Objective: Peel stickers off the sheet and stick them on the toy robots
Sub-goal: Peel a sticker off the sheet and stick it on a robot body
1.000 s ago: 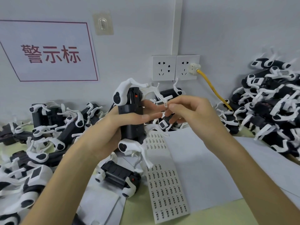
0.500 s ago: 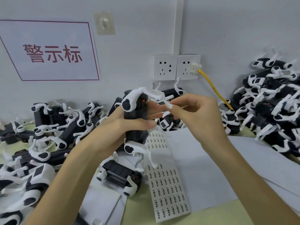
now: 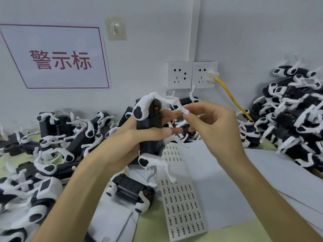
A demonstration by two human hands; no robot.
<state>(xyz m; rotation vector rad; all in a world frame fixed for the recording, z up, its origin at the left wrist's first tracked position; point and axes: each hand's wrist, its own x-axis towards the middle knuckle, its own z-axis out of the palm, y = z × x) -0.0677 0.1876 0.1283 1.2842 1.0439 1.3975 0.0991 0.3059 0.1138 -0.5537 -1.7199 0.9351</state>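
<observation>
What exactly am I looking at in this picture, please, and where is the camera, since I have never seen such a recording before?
There is no machine here: these are a person's two bare hands, filmed by a wide-angle camera worn on the head, looking forward and down. The left hand grips a black toy robot upright, and the right hand pinches the tip of its white leg with its fingers; whether a sticker sits there is too small to tell. On the table lie a sticker sheet, white paper, another toy robot and heaps of more at left and right. Wall sockets and a yellow cable are behind.
</observation>
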